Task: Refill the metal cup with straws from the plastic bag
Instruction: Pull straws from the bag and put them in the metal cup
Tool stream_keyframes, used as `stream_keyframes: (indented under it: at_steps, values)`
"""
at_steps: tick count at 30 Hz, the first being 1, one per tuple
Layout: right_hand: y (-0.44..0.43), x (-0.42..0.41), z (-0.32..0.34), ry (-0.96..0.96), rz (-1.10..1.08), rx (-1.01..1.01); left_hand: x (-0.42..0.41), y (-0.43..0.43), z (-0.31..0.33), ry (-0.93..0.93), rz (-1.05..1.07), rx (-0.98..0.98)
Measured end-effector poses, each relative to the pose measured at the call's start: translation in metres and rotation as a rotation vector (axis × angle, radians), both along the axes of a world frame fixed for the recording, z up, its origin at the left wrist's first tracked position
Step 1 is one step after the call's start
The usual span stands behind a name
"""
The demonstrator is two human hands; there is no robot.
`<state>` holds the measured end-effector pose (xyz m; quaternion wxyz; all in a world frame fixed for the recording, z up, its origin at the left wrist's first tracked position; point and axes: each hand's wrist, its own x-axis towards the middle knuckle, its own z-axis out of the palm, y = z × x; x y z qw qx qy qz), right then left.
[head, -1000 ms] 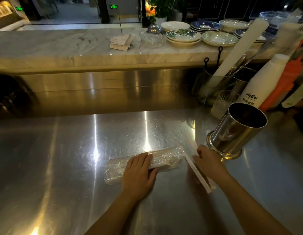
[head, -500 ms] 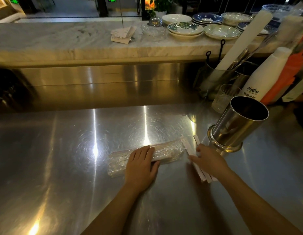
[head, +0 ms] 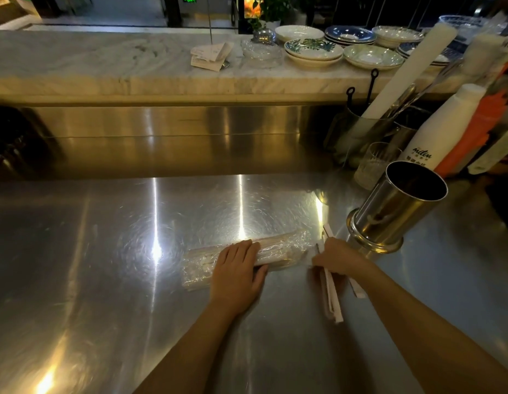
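Steel worktop (head: pixel 133 280): right hand (head: pixel 339 258) fingers grip straws (head: pixel 331 291) lying near-to-far, metal cup (head: pixel 395 211) just beyond-right; left hand (head: pixel 237 268) lies flat on the plastic bag (head: pixel 278 248).

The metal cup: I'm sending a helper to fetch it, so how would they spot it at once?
On the steel counter, look at the right end. The metal cup stands before a white bottle. It alone is a shiny open cylinder on a flared base.

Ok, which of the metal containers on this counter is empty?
The gold-tinted metal cup nearest the right hand; the one behind it holds a white roll and utensils.
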<state>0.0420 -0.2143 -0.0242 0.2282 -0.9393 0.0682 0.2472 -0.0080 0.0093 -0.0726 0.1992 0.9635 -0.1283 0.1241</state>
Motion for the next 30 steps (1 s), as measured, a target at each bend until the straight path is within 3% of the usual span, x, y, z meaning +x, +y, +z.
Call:
stream_keyframes:
  at_steps: [4, 15, 20, 24, 30]
  values:
    - [-0.011, 0.002, 0.036, -0.017, -0.034, 0.205, 0.000, 0.002, 0.000, 0.007, -0.002, -0.018]
    - [-0.045, -0.012, 0.151, -0.865, -0.250, 0.442, 0.000, 0.004, 0.000, 0.017, -0.007, -0.040]
    - [-0.076, -0.008, 0.166, -1.203, -0.492, 0.361, -0.001, 0.003, 0.001, 0.038, -0.003, -0.053]
    - [-0.093, 0.001, 0.149, -1.157, -0.497, 0.215, -0.002, 0.004, 0.003, 0.058, 0.005, -0.052]
    - [-0.107, 0.013, 0.130, -0.750, -0.315, -0.086, -0.005, 0.005, 0.008, 0.081, 0.006, -0.067]
